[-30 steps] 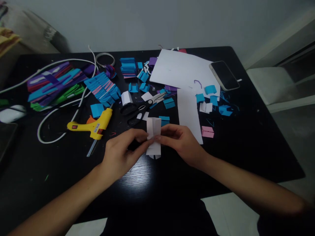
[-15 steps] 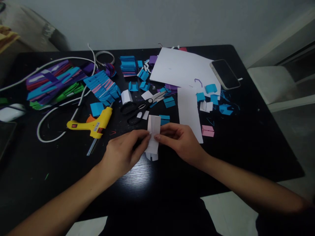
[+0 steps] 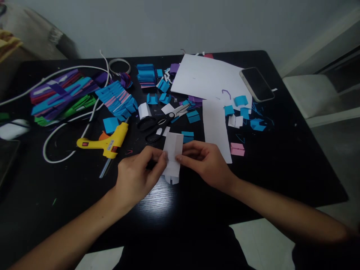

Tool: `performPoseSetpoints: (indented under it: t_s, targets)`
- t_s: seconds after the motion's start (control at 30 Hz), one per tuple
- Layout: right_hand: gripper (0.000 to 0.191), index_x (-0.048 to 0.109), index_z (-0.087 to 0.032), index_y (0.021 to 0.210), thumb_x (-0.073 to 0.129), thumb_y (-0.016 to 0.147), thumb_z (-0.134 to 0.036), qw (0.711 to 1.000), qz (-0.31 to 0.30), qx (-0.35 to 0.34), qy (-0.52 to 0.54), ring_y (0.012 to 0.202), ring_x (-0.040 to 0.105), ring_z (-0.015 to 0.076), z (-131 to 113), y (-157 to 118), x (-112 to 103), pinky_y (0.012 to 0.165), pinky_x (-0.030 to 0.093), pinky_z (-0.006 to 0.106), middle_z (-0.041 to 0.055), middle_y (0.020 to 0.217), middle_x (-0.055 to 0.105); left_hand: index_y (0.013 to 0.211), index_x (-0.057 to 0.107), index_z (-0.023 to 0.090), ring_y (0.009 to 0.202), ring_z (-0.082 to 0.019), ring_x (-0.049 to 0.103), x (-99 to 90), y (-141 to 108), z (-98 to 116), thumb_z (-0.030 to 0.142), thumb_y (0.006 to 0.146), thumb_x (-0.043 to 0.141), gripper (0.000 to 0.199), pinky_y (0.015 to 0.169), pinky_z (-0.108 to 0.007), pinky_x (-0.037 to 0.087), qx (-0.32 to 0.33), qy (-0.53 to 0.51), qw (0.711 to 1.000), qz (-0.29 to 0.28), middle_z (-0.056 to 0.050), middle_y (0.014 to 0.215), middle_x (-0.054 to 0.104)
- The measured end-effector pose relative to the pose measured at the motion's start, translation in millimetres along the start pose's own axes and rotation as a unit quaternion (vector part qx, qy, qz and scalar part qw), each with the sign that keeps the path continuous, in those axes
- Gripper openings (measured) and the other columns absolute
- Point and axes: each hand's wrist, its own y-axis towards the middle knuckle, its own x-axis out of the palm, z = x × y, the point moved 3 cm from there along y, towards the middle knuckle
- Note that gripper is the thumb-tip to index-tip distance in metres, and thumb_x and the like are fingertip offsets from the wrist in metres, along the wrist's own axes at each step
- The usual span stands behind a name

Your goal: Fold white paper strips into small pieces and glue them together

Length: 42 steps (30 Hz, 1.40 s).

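Observation:
A creased piece of white paper (image 3: 173, 150) is held upright between my two hands, with cut tabs at its lower end. My left hand (image 3: 139, 174) pinches its left edge between thumb and fingers. On the opposite edge, my right hand (image 3: 206, 163) grips it, thumb in front and fingers partly hidden behind. Just beyond the paper lie black-handled scissors (image 3: 168, 117) and a folded blue paper piece (image 3: 188, 136). A long white paper strip (image 3: 216, 131) rests beyond my right hand.
A yellow glue gun (image 3: 112, 142) lies left of my hands, near a looping white cable (image 3: 45, 150). Bundles of coloured paper strips (image 3: 62, 93) sit at the back left. White sheets (image 3: 205, 75), a phone (image 3: 257, 84) and a pink folded piece (image 3: 237, 149) are on the right.
The paper between my hands has opened out wider, its left side moving left with my left hand. My right hand stays nearly in place.

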Motion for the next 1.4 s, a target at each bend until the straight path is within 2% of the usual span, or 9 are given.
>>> performPoseSetpoints:
  t_s: [0.2,0.33,0.47,0.6,0.8,1.07,1.17,1.3,1.4]
  targets:
    - [0.030,0.079,-0.019,0.095,0.092,0.072,-0.033,1.000,0.004,0.021,0.015,0.085,0.079,0.0220,1.2,0.9,-1.1,0.083,0.065,0.037,0.0043,0.089,0.081,0.093,0.066,0.018,0.045,-0.007,0.062,-0.4,-3.4,2.3,0.023,0.098,0.065,0.007,0.039,-0.019,0.039,0.017,0.025,1.000,0.003,0.005,0.065,0.071]
    - [0.030,0.079,-0.019,0.093,0.093,0.070,-0.032,0.999,0.009,0.022,0.024,0.085,0.079,0.0216,0.9,0.8,-1.5,0.083,0.064,0.036,0.0039,0.087,0.081,0.097,0.065,0.019,0.053,-0.009,0.068,0.8,-5.1,0.8,0.022,0.096,0.068,0.004,0.047,-0.018,0.049,0.005,0.006,1.000,0.013,0.004,0.074,0.075]
    - [0.027,0.079,-0.019,0.092,0.093,0.070,-0.030,0.999,0.007,0.008,0.033,0.082,0.078,0.0194,0.1,2.1,-0.9,0.081,0.064,0.033,0.0030,0.086,0.081,0.101,0.064,0.020,0.064,-0.011,0.073,1.8,-5.4,-0.4,0.020,0.093,0.071,0.010,0.056,-0.019,0.056,0.000,-0.027,1.000,0.015,0.003,0.081,0.076]
    - [0.025,0.080,-0.019,0.090,0.092,0.071,-0.029,0.999,0.002,0.009,0.043,0.080,0.077,0.0181,-2.0,2.3,-0.1,0.080,0.063,0.032,0.0022,0.086,0.081,0.102,0.068,0.020,0.068,-0.010,0.072,1.9,-3.1,0.5,0.015,0.093,0.069,0.010,0.064,-0.019,0.058,0.010,-0.056,0.998,-0.001,0.002,0.086,0.077]
    - [0.026,0.080,-0.019,0.091,0.093,0.071,-0.030,0.999,0.001,0.016,0.044,0.079,0.077,0.0177,-3.7,1.2,-0.1,0.080,0.062,0.032,0.0021,0.085,0.080,0.099,0.075,0.019,0.075,-0.011,0.073,0.6,1.2,-0.3,0.014,0.090,0.074,0.009,0.070,-0.021,0.059,-0.016,-0.108,0.994,-0.009,0.000,0.088,0.078]
    - [0.025,0.079,-0.019,0.089,0.091,0.073,-0.035,1.000,-0.004,-0.001,0.024,0.084,0.077,0.0190,-4.3,1.7,-2.1,0.082,0.062,0.033,0.0026,0.089,0.080,0.102,0.075,0.020,0.074,-0.010,0.073,3.5,0.0,-3.8,0.017,0.089,0.077,0.013,0.071,-0.019,0.060,-0.034,-0.115,0.993,-0.009,0.002,0.088,0.078]
    - [0.024,0.080,-0.020,0.090,0.090,0.074,-0.036,1.000,-0.011,-0.005,0.019,0.083,0.077,0.0189,-4.3,1.6,-2.1,0.082,0.063,0.034,0.0025,0.088,0.080,0.104,0.074,0.019,0.074,-0.010,0.075,3.0,-0.5,-3.8,0.019,0.089,0.078,0.016,0.070,-0.018,0.060,-0.017,-0.099,0.995,0.002,0.001,0.088,0.079]
    - [0.025,0.081,-0.021,0.093,0.090,0.075,-0.035,0.999,-0.014,-0.005,0.028,0.085,0.076,0.0183,-3.8,1.7,-1.6,0.082,0.063,0.033,0.0029,0.090,0.081,0.106,0.074,0.019,0.071,-0.011,0.076,-0.1,-0.5,-1.3,0.017,0.091,0.075,0.015,0.065,-0.019,0.060,0.041,-0.047,0.998,0.000,0.000,0.090,0.081]
    - [0.025,0.081,-0.020,0.093,0.090,0.074,-0.034,1.000,-0.011,-0.004,0.029,0.085,0.076,0.0183,-3.9,1.8,-1.5,0.081,0.063,0.033,0.0032,0.091,0.080,0.108,0.075,0.021,0.073,-0.015,0.078,-2.4,-0.5,0.1,0.016,0.092,0.072,0.016,0.068,-0.023,0.063,0.073,-0.028,0.997,-0.001,0.000,0.092,0.083]
